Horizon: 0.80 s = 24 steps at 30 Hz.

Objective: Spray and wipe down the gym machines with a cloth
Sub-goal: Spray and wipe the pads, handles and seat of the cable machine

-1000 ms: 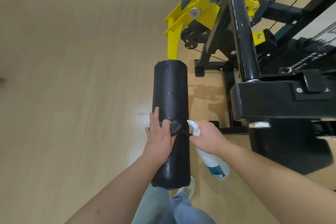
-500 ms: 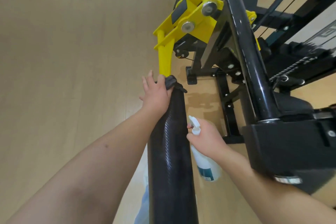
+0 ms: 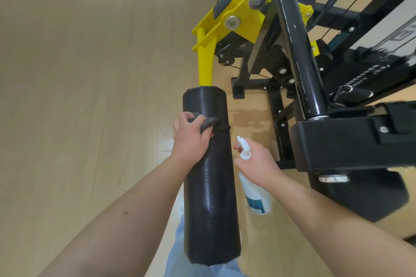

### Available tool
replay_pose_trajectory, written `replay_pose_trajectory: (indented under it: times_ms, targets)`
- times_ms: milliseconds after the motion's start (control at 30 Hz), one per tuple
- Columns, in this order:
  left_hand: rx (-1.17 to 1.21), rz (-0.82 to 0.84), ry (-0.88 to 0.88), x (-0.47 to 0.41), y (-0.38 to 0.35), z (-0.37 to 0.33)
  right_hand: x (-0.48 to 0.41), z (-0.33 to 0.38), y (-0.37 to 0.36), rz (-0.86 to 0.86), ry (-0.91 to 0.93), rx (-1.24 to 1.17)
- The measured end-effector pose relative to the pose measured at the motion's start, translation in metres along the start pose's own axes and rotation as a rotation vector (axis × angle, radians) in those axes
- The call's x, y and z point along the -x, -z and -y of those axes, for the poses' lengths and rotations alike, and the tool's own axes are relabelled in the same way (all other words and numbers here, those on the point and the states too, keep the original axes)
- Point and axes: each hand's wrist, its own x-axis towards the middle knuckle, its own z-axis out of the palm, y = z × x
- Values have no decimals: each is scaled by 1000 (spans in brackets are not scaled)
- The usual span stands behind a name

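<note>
Pale wood-plank floor (image 3: 78, 96) fills the left half of the view, its long boards running away from the camera, with daylight glare on a board just left of the machine. A darker, damp-looking patch (image 3: 249, 117) marks the floor between the pad and the black steel base frame (image 3: 276, 123) of the gym machine. A bright yellow metal arm (image 3: 206, 60) with round silver bolts rises from the top end of a long black cylindrical roller pad (image 3: 209, 186) with a woven texture. To the right a glossy black tube (image 3: 299, 51) slants down into a boxy black block.

The left hand (image 3: 191, 136) lies on the upper part of the pad, fingers curled round a crumpled dark grey cloth (image 3: 208, 122) that it presses against the pad's surface. The right hand (image 3: 256, 163), just beside the pad on its right, grasps a white plastic spray bottle with a blue label (image 3: 254, 195) by the neck, one finger at the trigger, nozzle pointing up toward the cloth. The bottle hangs clear of the floor. A light blue trouser leg (image 3: 177, 243) shows below the pad's near end
</note>
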Motion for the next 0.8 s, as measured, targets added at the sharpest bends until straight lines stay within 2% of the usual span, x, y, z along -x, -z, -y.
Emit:
replay_pose_trajectory:
  times_ms: [600, 800]
  targets:
    - [-133, 70, -49, 239, -33, 39, 108, -13, -19, 123, 162, 128]
    - [-156, 212, -82, 279, -23, 47, 130, -12, -19, 167, 212, 151]
